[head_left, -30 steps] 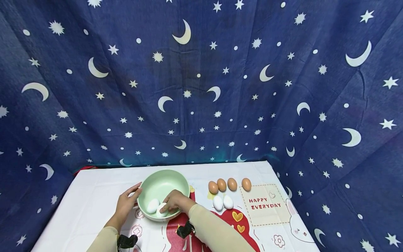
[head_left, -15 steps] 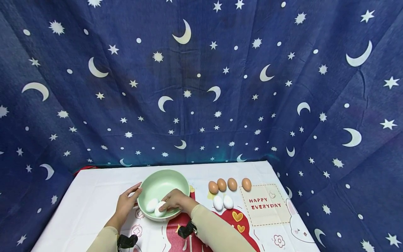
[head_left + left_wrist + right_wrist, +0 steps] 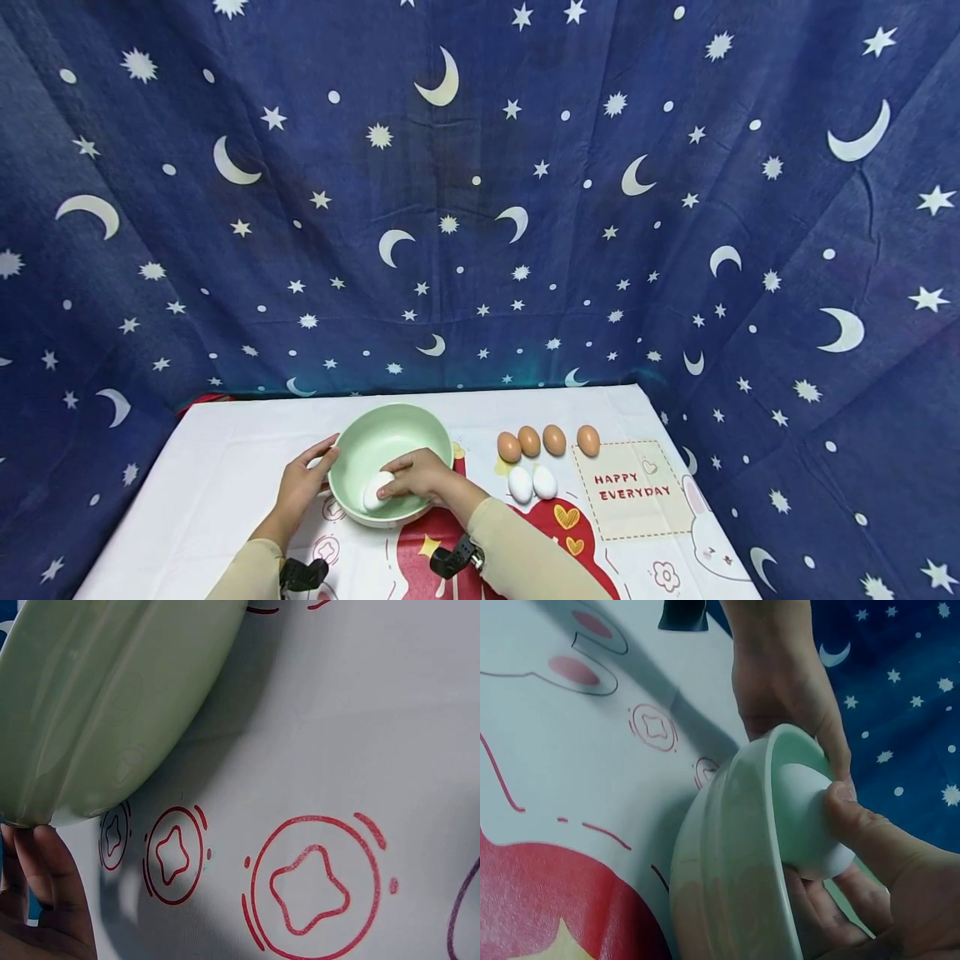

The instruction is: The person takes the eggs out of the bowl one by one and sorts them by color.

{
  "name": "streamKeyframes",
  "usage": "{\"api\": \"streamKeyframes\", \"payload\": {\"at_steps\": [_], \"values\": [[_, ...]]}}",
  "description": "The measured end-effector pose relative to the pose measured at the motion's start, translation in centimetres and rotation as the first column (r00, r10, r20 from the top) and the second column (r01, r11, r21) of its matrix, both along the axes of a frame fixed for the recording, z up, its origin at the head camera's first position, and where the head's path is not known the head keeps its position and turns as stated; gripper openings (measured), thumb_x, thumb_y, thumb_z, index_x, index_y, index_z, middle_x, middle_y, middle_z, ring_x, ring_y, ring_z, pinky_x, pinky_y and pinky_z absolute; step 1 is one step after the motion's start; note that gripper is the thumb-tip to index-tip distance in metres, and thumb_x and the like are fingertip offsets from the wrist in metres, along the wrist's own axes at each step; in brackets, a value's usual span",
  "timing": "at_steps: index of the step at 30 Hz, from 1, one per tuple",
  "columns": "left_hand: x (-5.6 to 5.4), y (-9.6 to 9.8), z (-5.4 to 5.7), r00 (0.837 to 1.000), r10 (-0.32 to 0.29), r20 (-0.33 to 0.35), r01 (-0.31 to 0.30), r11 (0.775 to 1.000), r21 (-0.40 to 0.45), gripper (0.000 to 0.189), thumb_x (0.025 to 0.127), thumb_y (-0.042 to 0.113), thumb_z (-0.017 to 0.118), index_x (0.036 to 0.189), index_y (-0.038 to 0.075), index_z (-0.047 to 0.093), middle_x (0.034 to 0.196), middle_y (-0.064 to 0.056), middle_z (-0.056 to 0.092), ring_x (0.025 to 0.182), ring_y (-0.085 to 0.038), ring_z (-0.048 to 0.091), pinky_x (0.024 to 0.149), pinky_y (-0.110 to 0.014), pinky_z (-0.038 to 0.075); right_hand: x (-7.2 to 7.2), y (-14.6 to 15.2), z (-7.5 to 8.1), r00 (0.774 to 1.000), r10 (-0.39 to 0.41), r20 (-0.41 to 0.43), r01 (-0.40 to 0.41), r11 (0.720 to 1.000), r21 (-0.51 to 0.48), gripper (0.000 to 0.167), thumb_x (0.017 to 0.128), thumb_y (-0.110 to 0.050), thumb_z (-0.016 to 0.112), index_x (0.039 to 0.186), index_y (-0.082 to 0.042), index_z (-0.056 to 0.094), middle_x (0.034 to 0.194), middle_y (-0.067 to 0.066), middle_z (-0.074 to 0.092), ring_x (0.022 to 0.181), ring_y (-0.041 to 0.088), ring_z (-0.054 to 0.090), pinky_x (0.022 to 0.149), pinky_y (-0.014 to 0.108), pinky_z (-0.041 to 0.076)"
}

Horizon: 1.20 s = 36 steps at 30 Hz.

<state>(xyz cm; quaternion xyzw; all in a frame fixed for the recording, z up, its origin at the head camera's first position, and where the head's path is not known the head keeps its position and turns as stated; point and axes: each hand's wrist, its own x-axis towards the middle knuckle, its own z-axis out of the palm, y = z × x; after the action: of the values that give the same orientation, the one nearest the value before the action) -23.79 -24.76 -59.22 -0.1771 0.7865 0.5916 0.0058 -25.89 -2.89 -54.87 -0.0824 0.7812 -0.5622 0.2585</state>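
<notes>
A pale green bowl stands on the table's left half. On its left side my left hand grips the rim; the left wrist view shows its fingertips against the bowl's edge. Inside the bowl, near the front left wall, my right hand holds a white egg. In the right wrist view the thumb presses one side of the white egg, with fingers beneath it. Only one egg can be seen in the bowl; anything behind it or under the hand is hidden.
Several brown eggs lie in a row right of the bowl. Two white eggs lie in front of them. A printed white cloth covers the table, and a dark blue starry curtain hangs behind.
My right hand has lifted the white egg slightly up and to the left inside the bowl. A second white egg, visible beside it before, is out of sight. The left hand stays put.
</notes>
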Motion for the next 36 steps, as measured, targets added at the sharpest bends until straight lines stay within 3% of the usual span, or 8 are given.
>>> {"api": "streamKeyframes", "payload": {"at_steps": [10, 14, 22, 26, 32, 36], "values": [[0.0, 0.0, 0.2, 1.0, -0.005, -0.008, 0.005, 1.0, -0.006, 0.059, 0.098, 0.046, 0.057, 0.144, 0.009, 0.05, 0.137, -0.019, 0.05, 0.101, -0.014, 0.064, 0.075, -0.022, 0.06, 0.9, 0.9, 0.5, 1.0, 0.003, 0.018, 0.0, 0.988, -0.157, 0.034, 0.076, 0.003, 0.081, 0.109, 0.0, 0.073, 0.09, 0.008, 0.075, 0.084, 0.012, 0.07, 0.075, 0.024, 0.06], [0.2, -0.1, 0.4, 1.0, -0.005, -0.009, 0.005, 1.0, -0.01, 0.059, 0.099, 0.045, 0.056, 0.145, 0.009, 0.049, 0.137, -0.019, 0.05, 0.102, -0.014, 0.064, 0.074, -0.02, 0.059, 1.6, 1.5, 0.6, 0.998, 0.012, 0.062, 0.002, 0.973, -0.232, 0.035, 0.079, 0.006, 0.077, 0.113, 0.002, 0.071, 0.094, 0.012, 0.075, 0.087, 0.014, 0.07, 0.077, 0.028, 0.061], [0.2, 0.0, 0.3, 1.0, -0.002, 0.004, 0.002, 1.0, -0.016, 0.053, 0.101, 0.038, 0.055, 0.145, 0.009, 0.049, 0.136, -0.019, 0.05, 0.1, -0.015, 0.064, 0.075, -0.02, 0.059, 2.6, 3.0, 0.5, 0.992, -0.058, 0.116, 0.096, 0.93, -0.356, 0.039, 0.082, 0.009, 0.072, 0.121, 0.007, 0.066, 0.105, 0.016, 0.072, 0.087, 0.013, 0.067, 0.076, 0.027, 0.061], [0.1, 0.1, 0.2, 1.0, 0.002, 0.001, -0.002, 1.0, -0.018, 0.052, 0.101, 0.036, 0.055, 0.145, 0.009, 0.049, 0.136, -0.019, 0.05, 0.098, -0.012, 0.064, 0.074, -0.02, 0.059, 3.0, 4.1, 0.6, 0.988, -0.039, 0.153, 0.1, 0.905, -0.413, 0.043, 0.087, 0.006, 0.068, 0.129, 0.008, 0.059, 0.113, 0.018, 0.07, 0.088, 0.012, 0.069, 0.081, 0.029, 0.06], [0.1, 0.1, 0.0, 1.0, 0.002, -0.013, -0.002, 1.0, -0.008, 0.052, 0.101, 0.037, 0.055, 0.144, 0.009, 0.049, 0.136, -0.019, 0.051, 0.095, -0.009, 0.065, 0.073, -0.02, 0.059, 3.5, 5.6, 1.0, 0.984, -0.011, 0.177, 0.093, 0.881, -0.463, 0.048, 0.09, 0.004, 0.065, 0.136, 0.011, 0.051, 0.119, 0.02, 0.067, 0.09, 0.011, 0.069, 0.085, 0.03, 0.06], [0.1, 0.1, 0.0, 1.0, -0.002, -0.012, 0.002, 1.0, -0.014, 0.051, 0.101, 0.036, 0.054, 0.145, 0.009, 0.049, 0.136, -0.02, 0.051, 0.096, -0.011, 0.065, 0.073, -0.02, 0.059, 3.8, 6.4, 1.1, 0.982, -0.046, 0.181, 0.128, 0.873, -0.471, 0.052, 0.087, 0.006, 0.066, 0.136, 0.011, 0.049, 0.116, 0.017, 0.067, 0.089, 0.012, 0.069, 0.085, 0.031, 0.06]]}}
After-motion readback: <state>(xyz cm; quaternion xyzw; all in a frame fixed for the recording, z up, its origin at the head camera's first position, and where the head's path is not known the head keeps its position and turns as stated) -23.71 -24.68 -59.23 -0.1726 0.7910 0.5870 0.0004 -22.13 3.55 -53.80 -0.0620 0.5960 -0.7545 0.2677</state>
